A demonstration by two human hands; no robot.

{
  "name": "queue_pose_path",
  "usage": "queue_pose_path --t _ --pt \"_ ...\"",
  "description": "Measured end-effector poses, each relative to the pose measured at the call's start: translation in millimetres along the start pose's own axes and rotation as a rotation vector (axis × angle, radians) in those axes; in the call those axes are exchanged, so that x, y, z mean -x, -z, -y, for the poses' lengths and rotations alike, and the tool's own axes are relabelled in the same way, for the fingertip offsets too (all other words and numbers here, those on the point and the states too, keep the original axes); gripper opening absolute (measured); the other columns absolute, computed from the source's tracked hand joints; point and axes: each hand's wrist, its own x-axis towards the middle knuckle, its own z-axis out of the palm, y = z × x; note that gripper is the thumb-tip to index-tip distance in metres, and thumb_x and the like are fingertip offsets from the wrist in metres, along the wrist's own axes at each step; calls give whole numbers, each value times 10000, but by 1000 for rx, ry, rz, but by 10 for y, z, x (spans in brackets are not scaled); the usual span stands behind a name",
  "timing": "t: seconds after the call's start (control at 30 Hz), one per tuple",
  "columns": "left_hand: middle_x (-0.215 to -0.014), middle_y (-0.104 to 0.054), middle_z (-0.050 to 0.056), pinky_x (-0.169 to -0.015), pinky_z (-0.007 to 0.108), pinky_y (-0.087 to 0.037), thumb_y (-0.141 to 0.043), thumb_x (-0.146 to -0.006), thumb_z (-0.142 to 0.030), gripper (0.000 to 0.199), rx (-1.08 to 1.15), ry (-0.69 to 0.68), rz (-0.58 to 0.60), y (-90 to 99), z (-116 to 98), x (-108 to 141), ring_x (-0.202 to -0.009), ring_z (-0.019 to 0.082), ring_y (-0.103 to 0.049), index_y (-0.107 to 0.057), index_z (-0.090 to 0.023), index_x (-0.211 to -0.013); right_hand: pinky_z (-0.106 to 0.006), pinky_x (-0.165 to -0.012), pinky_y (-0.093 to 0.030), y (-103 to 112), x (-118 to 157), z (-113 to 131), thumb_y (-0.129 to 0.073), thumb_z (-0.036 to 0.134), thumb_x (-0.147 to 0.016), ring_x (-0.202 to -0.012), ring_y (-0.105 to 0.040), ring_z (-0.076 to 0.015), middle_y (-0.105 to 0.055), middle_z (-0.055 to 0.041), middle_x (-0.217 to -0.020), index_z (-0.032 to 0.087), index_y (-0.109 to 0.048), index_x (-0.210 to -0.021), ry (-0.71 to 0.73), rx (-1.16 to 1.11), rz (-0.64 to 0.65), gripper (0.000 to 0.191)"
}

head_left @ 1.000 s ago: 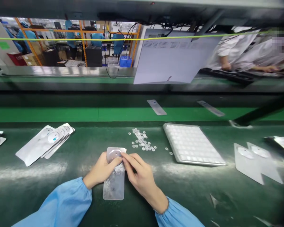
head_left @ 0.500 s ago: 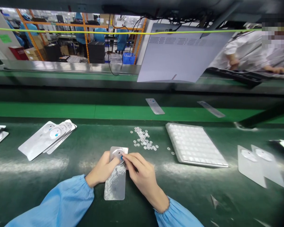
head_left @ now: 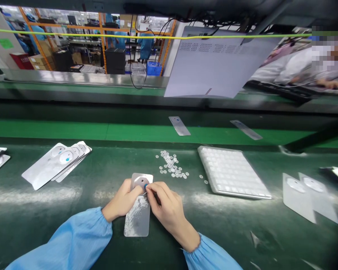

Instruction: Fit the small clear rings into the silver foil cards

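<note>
A silver phone back panel (head_left: 137, 221) with a round camera ring lies upright in front of me, a small blue dot (head_left: 145, 186) at the ring's right side. My left hand (head_left: 125, 200) grips the panel's left edge, its thumb across the lower part of the ring. Thumb and fingertips of my right hand (head_left: 165, 204) are pinched together beside the blue dot, at the panel's right edge. Whatever lies between those fingertips is hidden. Beyond my hands is a scatter of small clear round discs (head_left: 171, 165).
Similar panels are stacked at left (head_left: 45, 168), with a pair (head_left: 298, 200) at right. A white compartment tray (head_left: 233, 172) stands right of the discs. Two panels (head_left: 179, 126) lie on the bright green strip behind. A white board (head_left: 208, 71) hangs above. Co-workers sit at upper right.
My right fingertips have drawn slightly closer together beside the blue dot. Both panels on the green strip have shifted left. My left hand keeps its grip on the panel.
</note>
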Motion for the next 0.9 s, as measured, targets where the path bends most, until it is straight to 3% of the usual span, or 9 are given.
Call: queue_pose_path --t 0.1,0.23,0.33,0.53,0.8,0.9 --pt "-765 -573 17 -712 292 -432 -560 -751 -357 175 34 78 -73 12 13 -8 -820 217 -525 -570 -190 -702 -239 -559 -503 11 19 15 -542 110 -1005 -680 -663 -138 -703 -48 -862 185 -621 -1012 -4 -53 -32 109" --pt "-888 -646 52 -791 315 -456 -596 -714 -355 214 65 142 -162 26 47 -13 -922 258 -577 -644 -169 -809 -234 -532 -504 40 55 10 -568 138 -1006 -633 -640 -121 -670 -41 -868 196 -633 -1016 -132 -200 -72 88" --pt "-793 -591 25 -717 296 -439 -579 -731 -339 161 53 84 -91 20 42 -14 -819 219 -539 -600 -180 -747 -237 -586 -540 40 45 -6 -573 143 -1013 -653 -662 -119 -691 -45 -914 197 -656 -1069 -155 -220 -60 114" --pt "-672 -452 -20 -614 260 -363 -522 -805 -315 183 7 -67 41 4 33 -22 -689 153 -411 -494 -192 -672 -247 -678 -552 6 1 -22 -563 139 -1027 -775 -717 -145 -748 -51 -967 186 -672 -1157 -51 -53 -3 175" --pt "-691 -493 -20 -648 263 -378 -497 -891 -339 231 -55 -137 86 -9 63 -4 -690 150 -435 -548 -177 -734 -242 -593 -500 -8 -5 -22 -495 171 -1062 -714 -707 -136 -747 -44 -932 184 -634 -1051 -8 72 46 140" --pt "-691 -465 -25 -644 262 -364 -489 -858 -314 193 0 -120 104 -5 33 -12 -693 146 -409 -521 -185 -718 -244 -553 -483 -19 3 -20 -474 173 -1064 -700 -694 -141 -726 -54 -922 185 -611 -1041 -22 54 54 139"
